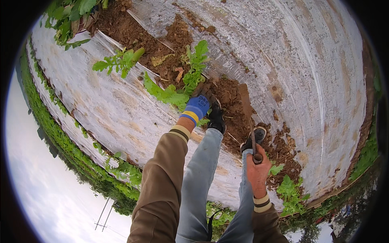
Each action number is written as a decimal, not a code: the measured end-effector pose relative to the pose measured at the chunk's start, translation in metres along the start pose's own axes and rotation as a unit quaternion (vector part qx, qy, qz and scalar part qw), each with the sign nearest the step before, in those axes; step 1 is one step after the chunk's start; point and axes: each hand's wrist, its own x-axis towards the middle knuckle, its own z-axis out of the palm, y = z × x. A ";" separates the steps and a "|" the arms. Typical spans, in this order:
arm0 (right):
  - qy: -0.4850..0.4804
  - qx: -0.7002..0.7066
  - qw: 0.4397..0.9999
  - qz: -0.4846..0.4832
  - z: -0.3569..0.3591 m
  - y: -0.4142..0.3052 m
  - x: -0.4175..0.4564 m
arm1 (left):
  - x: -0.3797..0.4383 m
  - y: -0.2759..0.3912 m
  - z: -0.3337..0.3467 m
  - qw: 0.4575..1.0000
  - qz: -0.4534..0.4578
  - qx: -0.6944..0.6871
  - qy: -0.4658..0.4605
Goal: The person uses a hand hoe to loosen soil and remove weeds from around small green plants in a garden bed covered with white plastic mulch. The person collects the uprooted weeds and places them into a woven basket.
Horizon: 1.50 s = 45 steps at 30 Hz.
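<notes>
My left hand (197, 104), in a blue work glove with a dark palm and yellow cuff band, is at the base of a leafy green plant (194, 71); its fingers are partly hidden, and I cannot tell whether they grip it. Broad leaves (165, 94) spread to the left of the glove. My bare right hand (258, 170) is closed around the round handle of a soil-covered metal hand tool (245, 98), whose long flat blade points away from me over brown soil (229, 91).
Pale plastic mulch film (291, 76) covers the ground on both sides of the soil strip. A cut leafy stalk (126, 59) lies farther left. At upper left are more leaves by a woven container (83, 22). My shoes (216, 117) stand on the soil, near low plants (290, 194) at lower right.
</notes>
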 end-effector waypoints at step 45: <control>-0.278 -0.641 0.572 -0.428 0.230 -0.209 0.242 | 0.100 -0.076 0.085 0.559 -0.545 -0.619 0.087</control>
